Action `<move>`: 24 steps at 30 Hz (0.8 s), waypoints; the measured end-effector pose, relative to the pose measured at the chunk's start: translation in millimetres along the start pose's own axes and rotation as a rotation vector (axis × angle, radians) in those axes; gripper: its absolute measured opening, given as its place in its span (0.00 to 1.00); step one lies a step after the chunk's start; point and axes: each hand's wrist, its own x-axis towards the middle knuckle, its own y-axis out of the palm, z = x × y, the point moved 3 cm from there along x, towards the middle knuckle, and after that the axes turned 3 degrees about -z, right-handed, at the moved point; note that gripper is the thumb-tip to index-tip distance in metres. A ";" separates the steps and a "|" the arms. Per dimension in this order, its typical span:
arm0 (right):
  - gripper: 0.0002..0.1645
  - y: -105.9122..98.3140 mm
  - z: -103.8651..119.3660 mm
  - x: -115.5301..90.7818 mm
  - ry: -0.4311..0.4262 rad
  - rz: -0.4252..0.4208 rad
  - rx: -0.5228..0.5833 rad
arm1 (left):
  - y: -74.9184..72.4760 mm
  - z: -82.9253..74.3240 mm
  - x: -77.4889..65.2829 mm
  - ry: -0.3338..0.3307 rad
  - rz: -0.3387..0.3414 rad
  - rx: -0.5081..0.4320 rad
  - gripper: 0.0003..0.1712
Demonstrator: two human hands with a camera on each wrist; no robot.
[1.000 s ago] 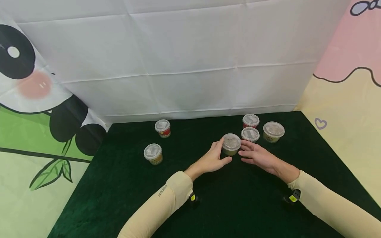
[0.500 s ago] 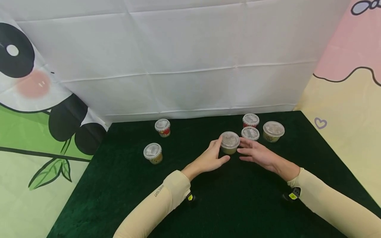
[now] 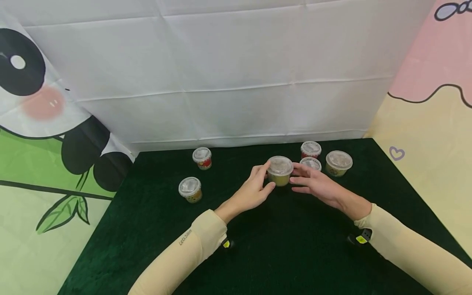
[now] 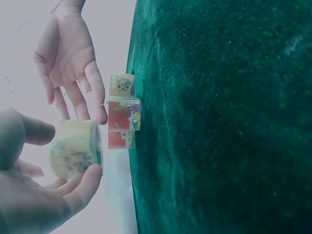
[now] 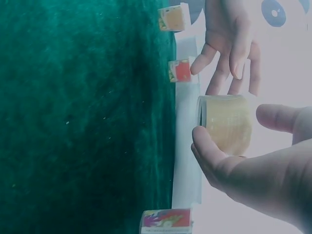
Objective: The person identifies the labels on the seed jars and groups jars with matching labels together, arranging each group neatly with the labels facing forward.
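A round plastic tub (image 3: 280,177) with a clear lid and yellowish-green body is held between both hands, lid upward in the head view. My left hand (image 3: 252,188) holds its left side, fingers by the rim and thumb low at the front. From the right, my right hand (image 3: 321,187) has its fingertips on the other side. In the left wrist view the same tub (image 4: 73,151) lies between the thumb and fingers of the left hand (image 4: 48,180). The right wrist view shows the right hand's (image 5: 258,165) fingers curved along the tub (image 5: 226,124).
Behind the right hand stand two red tubs, one (image 3: 310,150) farther back, the nearer one (image 3: 311,164) partly hidden. A larger yellowish tub (image 3: 339,162) is beside them. At left are a red tub (image 3: 202,158) and a yellow tub (image 3: 190,189). A white cloth (image 3: 236,82) backs the dark green table (image 3: 287,254).
Both hands have shifted the tub left and a little upward in the head view, showing more of its side. It now stands farther from the nearer red tub. The other tubs keep their places.
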 end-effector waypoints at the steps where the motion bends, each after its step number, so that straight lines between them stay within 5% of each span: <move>1: 0.44 0.9 1.7 0.2 -0.005 0.000 0.000 | -1.6 0.2 -0.7 0.008 -0.014 -0.005 0.40; 15: 0.42 16.0 15.3 6.7 -0.053 0.032 0.004 | -25.2 8.0 -11.9 0.113 -0.169 -0.047 0.33; 24: 0.41 27.0 18.5 14.0 -0.054 0.043 0.017 | -39.2 8.5 -18.1 0.157 -0.170 -0.075 0.32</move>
